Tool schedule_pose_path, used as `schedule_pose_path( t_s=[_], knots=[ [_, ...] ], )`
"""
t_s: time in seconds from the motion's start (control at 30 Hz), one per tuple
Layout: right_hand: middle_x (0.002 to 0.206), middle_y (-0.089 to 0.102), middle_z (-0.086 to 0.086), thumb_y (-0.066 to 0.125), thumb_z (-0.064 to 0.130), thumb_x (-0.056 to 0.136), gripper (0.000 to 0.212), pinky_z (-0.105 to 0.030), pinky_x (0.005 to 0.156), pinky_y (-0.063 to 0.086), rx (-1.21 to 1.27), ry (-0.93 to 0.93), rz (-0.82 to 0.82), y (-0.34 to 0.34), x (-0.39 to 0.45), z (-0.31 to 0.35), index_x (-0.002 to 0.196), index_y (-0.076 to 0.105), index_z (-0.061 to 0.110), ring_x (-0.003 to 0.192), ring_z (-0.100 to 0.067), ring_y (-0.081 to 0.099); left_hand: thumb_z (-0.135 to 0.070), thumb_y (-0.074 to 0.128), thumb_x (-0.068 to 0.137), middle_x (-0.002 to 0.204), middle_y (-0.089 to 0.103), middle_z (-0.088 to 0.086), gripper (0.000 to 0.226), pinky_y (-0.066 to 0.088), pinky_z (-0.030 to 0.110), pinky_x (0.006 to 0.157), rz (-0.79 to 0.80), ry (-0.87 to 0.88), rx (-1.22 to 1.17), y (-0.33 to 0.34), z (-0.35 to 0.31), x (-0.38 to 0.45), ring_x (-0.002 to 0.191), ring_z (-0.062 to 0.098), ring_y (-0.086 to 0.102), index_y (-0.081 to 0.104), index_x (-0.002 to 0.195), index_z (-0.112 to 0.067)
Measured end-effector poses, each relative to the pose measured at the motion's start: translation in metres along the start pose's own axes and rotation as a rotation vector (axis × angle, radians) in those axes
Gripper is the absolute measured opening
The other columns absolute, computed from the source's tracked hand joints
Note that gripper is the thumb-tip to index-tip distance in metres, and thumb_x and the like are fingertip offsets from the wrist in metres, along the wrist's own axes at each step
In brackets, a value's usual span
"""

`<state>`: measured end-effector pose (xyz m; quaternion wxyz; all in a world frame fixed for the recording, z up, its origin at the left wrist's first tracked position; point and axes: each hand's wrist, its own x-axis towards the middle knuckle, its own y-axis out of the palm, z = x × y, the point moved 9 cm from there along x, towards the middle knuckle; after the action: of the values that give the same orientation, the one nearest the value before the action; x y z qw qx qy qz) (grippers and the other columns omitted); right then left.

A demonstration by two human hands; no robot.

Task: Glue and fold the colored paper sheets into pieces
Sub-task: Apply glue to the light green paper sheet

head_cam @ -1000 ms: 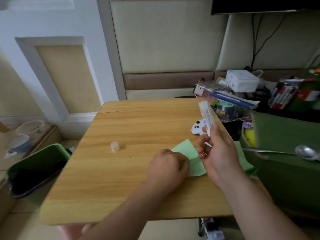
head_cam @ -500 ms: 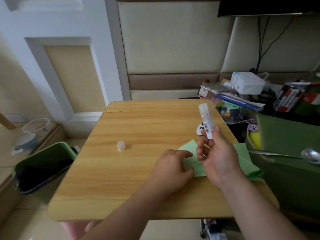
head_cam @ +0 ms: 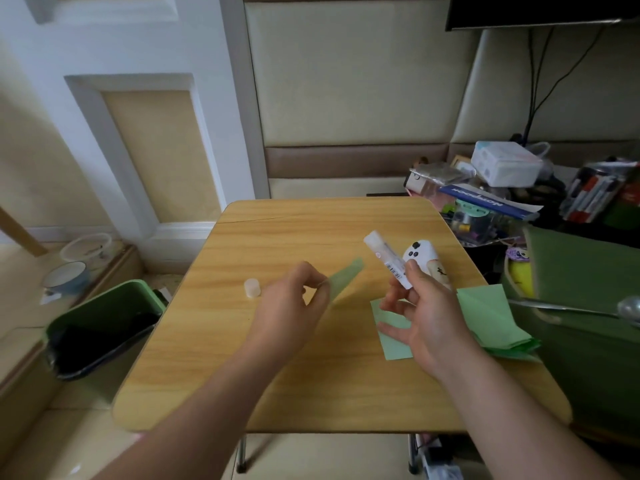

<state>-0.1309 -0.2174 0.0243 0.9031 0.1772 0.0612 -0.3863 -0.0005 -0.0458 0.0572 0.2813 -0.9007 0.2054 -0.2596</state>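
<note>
The left hand point(head_cam: 291, 306) pinches a green paper strip point(head_cam: 343, 278) clear of the bench point(head_cam: 311, 393), likely for gluing; the right hand point(head_cam: 426, 320) grips the uncapped glue stick point(head_cam: 388, 259) tilted, ready. Its cap point(head_cam: 251, 287) stands aside.

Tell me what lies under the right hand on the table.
Under the right hand, which holds the glue stick, a light green paper sheet lies flat on the wooden table. The hand covers the sheet's right part, so what lies there is hidden.

a barcode label sits on the glue stick point(head_cam: 388, 259), digits illegible. white lettering on the blue booklet point(head_cam: 485, 201) appears upside down and cannot be read reliably.
</note>
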Motion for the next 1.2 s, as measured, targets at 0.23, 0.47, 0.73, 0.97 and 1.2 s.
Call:
schedule_pose_path(
  t_s=[0.23, 0.47, 0.73, 0.97, 1.2],
  knots=[
    [0.089, 0.066, -0.006, 0.068, 0.027, 0.101, 0.012, -0.054, 0.092, 0.057, 0.047, -0.032, 0.065, 0.006, 0.004, 0.001, 0.102, 0.067, 0.016, 0.087, -0.028, 0.065, -0.023, 0.072, 0.077, 0.112, 0.074, -0.014, 0.007, 0.053, 0.02, 0.087, 0.353, 0.462, 0.244, 0.003, -0.006, -0.047, 0.104, 0.004, 0.067, 0.07, 0.082, -0.026],
    [0.103, 0.077, -0.011, 0.066, 0.021, 0.101, 0.011, -0.038, 0.069, 0.057, 0.134, 0.012, 0.096, 0.036, -0.001, -0.011, 0.105, 0.058, 0.014, 0.073, -0.028, 0.068, -0.04, 0.061, 0.097, 0.131, 0.063, -0.02, 0.036, 0.04, 0.017, 0.104, 0.514, 0.33, 0.181, 0.003, 0.009, -0.069, 0.122, -0.002, 0.053, 0.06, 0.132, -0.034],
    [0.11, 0.079, -0.01, 0.055, 0.033, 0.106, 0.02, -0.035, 0.065, 0.058, 0.257, 0.167, 0.097, 0.059, -0.007, -0.034, 0.108, 0.064, 0.015, 0.071, -0.027, 0.067, -0.037, 0.053, 0.096, 0.128, 0.067, -0.021, 0.031, 0.05, 0.043, 0.095, 0.371, 0.368, 0.357, 0.022, 0.013, -0.077, 0.12, 0.009, 0.057, 0.07, 0.121, -0.032],
    [0.12, 0.075, -0.008, 0.079, 0.022, 0.09, 0.027, -0.056, 0.09, 0.06, 0.011, 0.144, 0.096, 0.057, 0.002, -0.048, 0.113, 0.065, 0.016, 0.087, -0.026, 0.074, -0.036, 0.064, 0.085, 0.122, 0.07, -0.011, 0.034, 0.051, 0.034, 0.099, 0.362, 0.381, 0.295, 0.018, 0.009, -0.072, 0.11, 0.015, 0.063, 0.076, 0.116, -0.026],
    [0.112, 0.076, -0.004, 0.077, 0.028, 0.093, 0.037, -0.048, 0.077, 0.065, -0.116, 0.085, 0.077, 0.06, 0.013, -0.05, 0.123, 0.063, 0.012, 0.083, -0.023, 0.071, -0.082, 0.051, 0.079, 0.117, 0.055, -0.014, 0.051, 0.039, 0.037, 0.106, 0.273, 0.032, 0.378, -0.003, 0.043, -0.05, 0.118, 0.013, 0.045, 0.069, 0.111, -0.045]
  ],
)
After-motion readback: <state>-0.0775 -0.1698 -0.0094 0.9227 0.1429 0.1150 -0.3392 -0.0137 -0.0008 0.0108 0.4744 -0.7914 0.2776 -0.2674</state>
